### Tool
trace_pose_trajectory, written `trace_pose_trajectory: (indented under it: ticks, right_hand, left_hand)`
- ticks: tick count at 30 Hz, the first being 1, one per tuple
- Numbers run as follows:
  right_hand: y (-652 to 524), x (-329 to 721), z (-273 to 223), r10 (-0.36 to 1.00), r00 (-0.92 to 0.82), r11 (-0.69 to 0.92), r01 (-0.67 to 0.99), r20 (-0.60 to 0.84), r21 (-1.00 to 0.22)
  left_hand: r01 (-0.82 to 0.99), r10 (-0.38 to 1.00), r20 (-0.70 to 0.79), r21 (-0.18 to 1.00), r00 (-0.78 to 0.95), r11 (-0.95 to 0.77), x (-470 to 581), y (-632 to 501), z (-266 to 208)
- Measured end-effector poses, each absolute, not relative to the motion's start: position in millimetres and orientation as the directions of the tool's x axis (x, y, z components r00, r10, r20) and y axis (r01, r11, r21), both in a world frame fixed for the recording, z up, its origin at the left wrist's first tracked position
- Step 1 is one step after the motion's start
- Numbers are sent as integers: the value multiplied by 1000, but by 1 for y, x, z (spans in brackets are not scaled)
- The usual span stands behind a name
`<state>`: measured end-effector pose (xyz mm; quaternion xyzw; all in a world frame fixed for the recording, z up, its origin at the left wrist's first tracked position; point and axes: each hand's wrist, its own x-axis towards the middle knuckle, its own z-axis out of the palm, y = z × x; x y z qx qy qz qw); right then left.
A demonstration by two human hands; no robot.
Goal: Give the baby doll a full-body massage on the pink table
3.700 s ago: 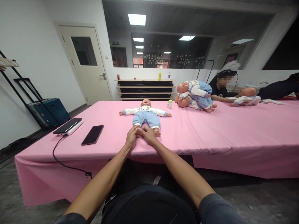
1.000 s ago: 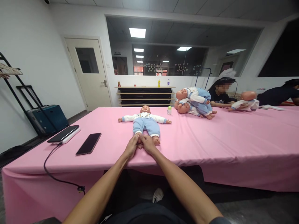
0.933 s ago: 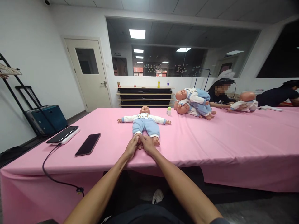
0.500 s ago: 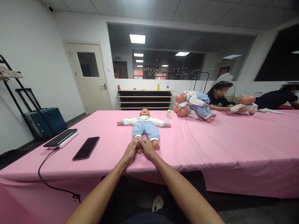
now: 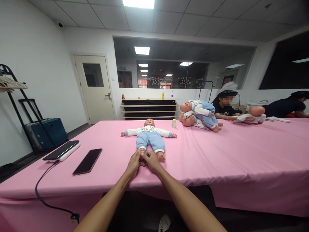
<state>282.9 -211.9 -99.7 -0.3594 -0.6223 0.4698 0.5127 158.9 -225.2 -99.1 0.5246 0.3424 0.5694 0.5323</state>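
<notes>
On the pink-covered table a baby doll (image 5: 150,138) lies on its back, arms spread wide, its head away from me. It wears a white top with a printed bib front and light blue trousers. My left hand (image 5: 134,162) and my right hand (image 5: 151,160) are both closed around the doll's foot on the left of the picture, thumbs on top. Most of that foot is hidden under my fingers. The doll's other foot (image 5: 161,156) rests free beside my right hand.
Several similar dolls (image 5: 199,112) are piled to the right, near a small green-capped bottle (image 5: 174,123). A phone (image 5: 88,161) and a dark device on a white base (image 5: 62,150), with a cable, lie left. A co-worker (image 5: 225,104) handles another doll (image 5: 253,114); a second person (image 5: 287,104) leans farther right.
The camera has tilted up a little, so the scene sits lower. Both hands stay on the same foot, with the right thumb and fingers slightly shifted.
</notes>
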Motion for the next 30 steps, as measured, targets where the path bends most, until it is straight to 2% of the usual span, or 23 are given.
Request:
trace_pose_trajectory:
  ticks: [7,18,30]
  right_hand:
    - [-211,281,-101,921,-237,299,-79,309,-951]
    - [-219,285,-85,937,-212,281,-9,277,-960]
    - [-207,279,-104,916,-255,272,-172,309,-947]
  left_hand:
    - [-203,958,257,952,129,-228,160,-226,-98]
    - [-335,958,216,931,190,-143,160,-227,-98]
    - [-304,963,216,939,160,-160,163,-234,-90]
